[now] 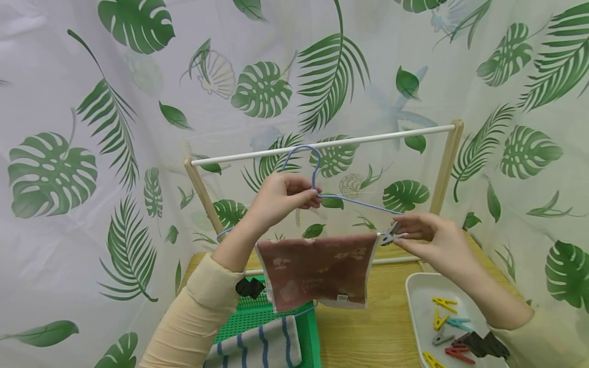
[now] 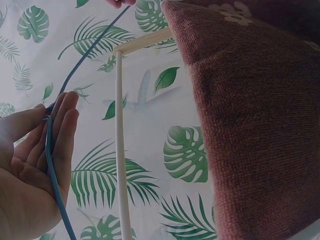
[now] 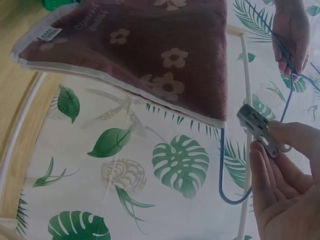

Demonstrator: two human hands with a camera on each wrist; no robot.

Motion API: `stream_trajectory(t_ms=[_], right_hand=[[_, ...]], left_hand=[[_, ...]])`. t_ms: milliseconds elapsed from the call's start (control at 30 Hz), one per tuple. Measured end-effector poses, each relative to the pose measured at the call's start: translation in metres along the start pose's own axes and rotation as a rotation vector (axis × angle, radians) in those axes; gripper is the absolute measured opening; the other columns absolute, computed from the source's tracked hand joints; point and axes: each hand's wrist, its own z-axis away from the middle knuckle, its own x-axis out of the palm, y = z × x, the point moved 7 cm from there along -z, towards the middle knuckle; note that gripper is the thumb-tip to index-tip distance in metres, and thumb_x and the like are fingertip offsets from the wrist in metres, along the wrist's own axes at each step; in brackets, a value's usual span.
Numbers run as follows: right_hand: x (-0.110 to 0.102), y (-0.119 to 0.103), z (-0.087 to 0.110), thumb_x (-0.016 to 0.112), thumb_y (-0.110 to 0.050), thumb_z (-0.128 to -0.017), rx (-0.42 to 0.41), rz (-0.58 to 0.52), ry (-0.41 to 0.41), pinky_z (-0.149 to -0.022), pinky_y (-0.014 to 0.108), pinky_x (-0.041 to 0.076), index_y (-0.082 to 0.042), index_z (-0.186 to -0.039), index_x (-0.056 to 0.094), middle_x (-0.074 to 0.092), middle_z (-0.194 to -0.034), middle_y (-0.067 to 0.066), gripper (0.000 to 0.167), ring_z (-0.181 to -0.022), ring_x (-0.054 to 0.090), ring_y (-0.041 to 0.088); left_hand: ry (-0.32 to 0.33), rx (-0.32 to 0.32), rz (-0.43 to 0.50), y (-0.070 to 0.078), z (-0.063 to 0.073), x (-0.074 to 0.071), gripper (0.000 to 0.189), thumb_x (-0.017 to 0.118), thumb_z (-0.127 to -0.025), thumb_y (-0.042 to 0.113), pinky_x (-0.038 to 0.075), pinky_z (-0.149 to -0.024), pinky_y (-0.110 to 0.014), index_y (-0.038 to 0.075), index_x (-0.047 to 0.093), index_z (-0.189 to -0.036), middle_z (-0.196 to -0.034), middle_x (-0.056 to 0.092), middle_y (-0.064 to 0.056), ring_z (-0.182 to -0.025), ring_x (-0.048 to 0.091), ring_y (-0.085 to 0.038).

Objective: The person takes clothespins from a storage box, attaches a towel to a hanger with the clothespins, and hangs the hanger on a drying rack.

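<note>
My left hand (image 1: pixel 287 197) pinches a blue wire hanger (image 1: pixel 356 201) at the neck, just below its hook. Over the hanger's lower bar hangs a reddish-brown towel (image 1: pixel 322 268) with pale flowers and a white edge. My right hand (image 1: pixel 430 235) pinches a grey clothespin (image 3: pixel 257 131) at the hanger's right end, beside the towel's upper corner. In the right wrist view, the clothespin stands apart from the towel. The hook overlaps the rack's white rod (image 1: pixel 382 137) in the head view; whether they touch I cannot tell.
Wooden posts (image 1: pixel 445 174) carry the rod. A green basket (image 1: pixel 314 337) holds a blue-striped towel (image 1: pixel 259 345) at the front left. At the right, a white tray (image 1: pixel 412 306) holds several coloured clothespins (image 1: pixel 444 305). Leaf-patterned sheeting (image 1: pixel 184 76) surrounds the wooden table (image 1: pixel 363 337).
</note>
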Motion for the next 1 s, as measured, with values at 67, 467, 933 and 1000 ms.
stream_trajectory(t_ms=[67,467,933,1000], right_hand=[[-0.001,-0.002,-0.002,0.081,0.009,-0.088,-0.002,0.013,0.015,-0.075,0.01,0.06,0.005,-0.128,0.07,0.077,-0.114,0.027,0.042,-0.087,0.068,-0.014],[-0.006,-0.006,-0.009,0.09,0.003,-0.08,-0.003,0.131,0.075,-0.068,0.007,0.057,0.001,-0.11,0.077,0.081,-0.098,0.019,0.032,-0.078,0.066,-0.016],[-0.005,-0.021,-0.01,0.094,0.005,-0.072,-0.186,0.256,0.123,-0.064,0.005,0.054,-0.011,-0.091,0.083,0.082,-0.085,0.005,0.027,-0.074,0.062,-0.021],[-0.005,-0.023,-0.01,0.093,0.004,-0.074,-0.204,0.282,0.128,-0.064,0.004,0.053,-0.012,-0.09,0.084,0.082,-0.085,0.003,0.025,-0.074,0.062,-0.019]], left_hand=[[-0.001,0.002,0.002,0.0,0.0,0.0,0.016,0.068,-0.103,0.004,0.067,-0.09,-0.044,-0.006,0.077,-0.112,-0.104,0.081,-0.022,-0.093,0.081,-0.025],[0.001,0.009,0.013,-0.001,0.002,-0.001,0.015,0.068,-0.103,0.004,0.068,-0.085,-0.036,-0.006,0.077,-0.111,-0.104,0.081,-0.022,-0.092,0.082,-0.024],[-0.002,0.0,0.026,-0.001,0.003,0.001,0.017,0.068,-0.103,0.004,0.068,-0.087,-0.039,-0.008,0.076,-0.113,-0.103,0.081,-0.023,-0.092,0.082,-0.025],[-0.002,0.0,0.025,-0.001,0.003,0.001,0.017,0.068,-0.103,0.004,0.068,-0.087,-0.039,-0.008,0.076,-0.113,-0.103,0.081,-0.023,-0.092,0.082,-0.025]])
